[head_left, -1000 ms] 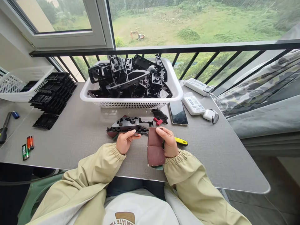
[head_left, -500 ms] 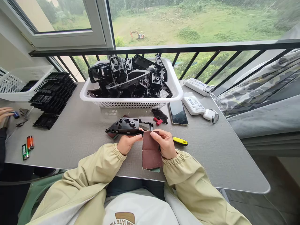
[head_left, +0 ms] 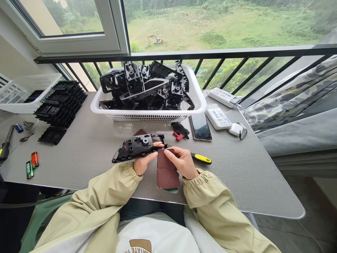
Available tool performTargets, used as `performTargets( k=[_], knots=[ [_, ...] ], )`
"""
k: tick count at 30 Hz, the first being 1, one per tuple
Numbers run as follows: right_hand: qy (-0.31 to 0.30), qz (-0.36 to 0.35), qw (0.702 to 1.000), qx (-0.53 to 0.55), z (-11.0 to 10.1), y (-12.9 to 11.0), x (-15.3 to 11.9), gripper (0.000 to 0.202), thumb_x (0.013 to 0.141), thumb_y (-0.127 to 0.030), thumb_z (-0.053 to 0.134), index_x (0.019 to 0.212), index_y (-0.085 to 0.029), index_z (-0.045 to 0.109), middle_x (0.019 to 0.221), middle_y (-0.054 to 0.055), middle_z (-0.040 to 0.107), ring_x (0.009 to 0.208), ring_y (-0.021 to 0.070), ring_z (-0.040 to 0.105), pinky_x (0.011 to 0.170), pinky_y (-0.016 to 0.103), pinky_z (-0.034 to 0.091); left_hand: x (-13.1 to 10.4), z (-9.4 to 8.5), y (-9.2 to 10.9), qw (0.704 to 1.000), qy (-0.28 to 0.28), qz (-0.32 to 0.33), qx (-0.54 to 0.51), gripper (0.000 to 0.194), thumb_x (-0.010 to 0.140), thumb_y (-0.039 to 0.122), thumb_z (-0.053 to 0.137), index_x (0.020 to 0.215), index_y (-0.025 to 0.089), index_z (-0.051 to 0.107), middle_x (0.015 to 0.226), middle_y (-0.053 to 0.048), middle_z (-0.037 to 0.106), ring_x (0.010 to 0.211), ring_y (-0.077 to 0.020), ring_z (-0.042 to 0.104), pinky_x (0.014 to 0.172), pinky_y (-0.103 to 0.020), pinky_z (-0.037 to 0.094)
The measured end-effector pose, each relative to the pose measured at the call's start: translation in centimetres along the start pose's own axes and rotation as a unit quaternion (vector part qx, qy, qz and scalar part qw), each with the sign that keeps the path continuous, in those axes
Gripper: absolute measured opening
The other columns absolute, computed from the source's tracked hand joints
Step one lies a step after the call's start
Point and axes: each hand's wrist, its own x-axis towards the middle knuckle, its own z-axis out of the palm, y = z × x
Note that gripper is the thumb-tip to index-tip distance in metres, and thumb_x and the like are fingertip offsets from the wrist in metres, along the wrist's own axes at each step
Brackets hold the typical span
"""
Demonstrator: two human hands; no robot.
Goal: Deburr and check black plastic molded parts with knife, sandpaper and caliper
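My left hand (head_left: 144, 163) is closed on a black plastic housing (head_left: 135, 147), its thumb along the near edge and fingertips showing through the frame-like right end. The housing is held tilted above the table. In my right hand (head_left: 184, 162) is a folded sheet of reddish-brown sandpaper (head_left: 167, 172), pinched at its top, with a greenish backing showing at the bottom. The sandpaper's upper edge is close to the housing's right end; whether they touch is hidden by my fingers. Behind the housing another reddish-brown piece (head_left: 140, 132) partly shows. A yellow-and-black handle (head_left: 202, 159) lies beside my right hand.
A white basket (head_left: 147, 115) full of black plastic parts stands at the back. Stacked black parts (head_left: 59, 105) and two batteries (head_left: 32, 164) are at left. A phone (head_left: 200, 127), white boxes (head_left: 218, 117), a black cloth (head_left: 181, 129) and a red piece (head_left: 178, 136) lie at right.
The housing has shifted left and tilted, its left end lower. My right hand and the sandpaper have moved slightly left. The other person's hand at far left has left view, exposing a yellow-and-black tool.
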Motion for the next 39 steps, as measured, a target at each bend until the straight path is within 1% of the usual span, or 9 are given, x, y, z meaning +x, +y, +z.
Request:
performTargets(
  k=[5,11,16,20,24,27,31,35,39],
  knots=[
    [-0.015,0.009,1.0,0.004,0.0,-0.3,0.0,0.031,0.073,-0.044,0.06,0.058,-0.017,0.063,0.051,0.0,0.05,0.052,0.0116,0.038,0.048,0.025,0.032,-0.1,0.1,1.7,0.997,-0.026,0.047,0.064,0.03,0.082,0.038,0.064,0.108,0.025,0.072,0.115,-0.006,0.07,0.115,-0.0267,0.059,0.112,-0.046,0.032],
    [-0.049,0.011,0.999,-0.007,-0.3,-0.4,0.0,0.033,0.073,-0.042,0.06,0.053,-0.016,0.06,0.052,-0.001,0.05,0.053,0.0113,0.04,0.05,0.025,0.033,-0.2,0.0,0.5,0.993,-0.024,0.071,0.09,0.03,0.086,0.038,0.06,0.112,0.027,0.071,0.117,-0.006,0.069,0.116,-0.0257,0.058,0.11,-0.046,0.034],
    [-0.041,0.022,0.999,0.002,-0.2,-0.3,0.0,0.032,0.074,-0.043,0.058,0.057,-0.016,0.061,0.052,-0.001,0.049,0.052,0.0108,0.038,0.049,0.025,0.03,-0.3,0.1,0.7,0.995,-0.028,0.06,0.071,0.03,0.086,0.039,0.06,0.109,0.025,0.071,0.116,-0.007,0.069,0.115,-0.0255,0.059,0.111,-0.045,0.033],
    [-0.034,0.021,0.999,-0.004,-0.3,0.0,0.1,0.032,0.073,-0.043,0.059,0.055,-0.016,0.06,0.051,-0.001,0.048,0.052,0.0108,0.037,0.049,0.025,0.03,0.0,0.4,0.6,0.998,0.009,0.037,0.045,0.028,0.084,0.043,0.06,0.101,0.024,0.073,0.106,-0.005,0.072,0.11,-0.0247,0.06,0.11,-0.046,0.036],
    [0.008,0.023,1.0,0.0,-0.5,0.1,0.2,0.033,0.072,-0.044,0.06,0.053,-0.017,0.058,0.052,0.0,0.049,0.053,0.0119,0.039,0.049,0.025,0.032,0.4,0.8,0.1,0.997,0.069,-0.03,-0.021,0.031,0.076,0.046,0.067,0.096,0.023,0.07,0.091,-0.003,0.071,0.097,-0.0234,0.064,0.088,-0.041,0.054],
    [0.016,0.026,1.0,0.005,-0.6,0.2,0.2,0.032,0.071,-0.045,0.061,0.055,-0.017,0.06,0.053,0.0,0.05,0.053,0.0124,0.04,0.05,0.026,0.033,0.5,0.9,0.0,0.994,0.073,-0.058,-0.055,0.038,0.073,0.048,0.069,0.101,0.022,0.068,0.087,-0.002,0.069,0.09,-0.0213,0.065,0.076,-0.035,0.058],
    [0.038,0.012,0.999,0.008,-0.6,0.4,0.1,0.033,0.072,-0.046,0.061,0.055,-0.017,0.061,0.054,0.0,0.052,0.055,0.0131,0.042,0.051,0.026,0.035,0.4,0.9,0.1,0.996,0.049,-0.052,-0.043,0.045,0.075,0.052,0.066,0.11,0.023,0.067,0.096,-0.003,0.07,0.099,-0.0216,0.062,0.088,-0.036,0.054],
    [0.031,0.0,0.999,0.009,-0.3,0.3,0.0,0.032,0.074,-0.045,0.061,0.059,-0.017,0.063,0.056,0.0,0.053,0.055,0.013,0.042,0.051,0.026,0.035,0.2,0.6,0.3,0.999,0.017,-0.01,0.039,0.05,0.081,0.06,0.056,0.114,0.024,0.067,0.102,-0.004,0.07,0.108,-0.0235,0.06,0.106,-0.041,0.04],
    [0.011,0.005,1.0,-0.01,-0.1,0.2,0.1,0.033,0.075,-0.045,0.06,0.057,-0.017,0.06,0.054,-0.001,0.049,0.054,0.0118,0.039,0.05,0.025,0.032,0.0,0.4,0.3,0.992,-0.014,0.035,0.123,0.055,0.085,0.064,0.044,0.116,0.025,0.067,0.11,-0.005,0.069,0.111,-0.0245,0.059,0.11,-0.043,0.034]
  ],
)
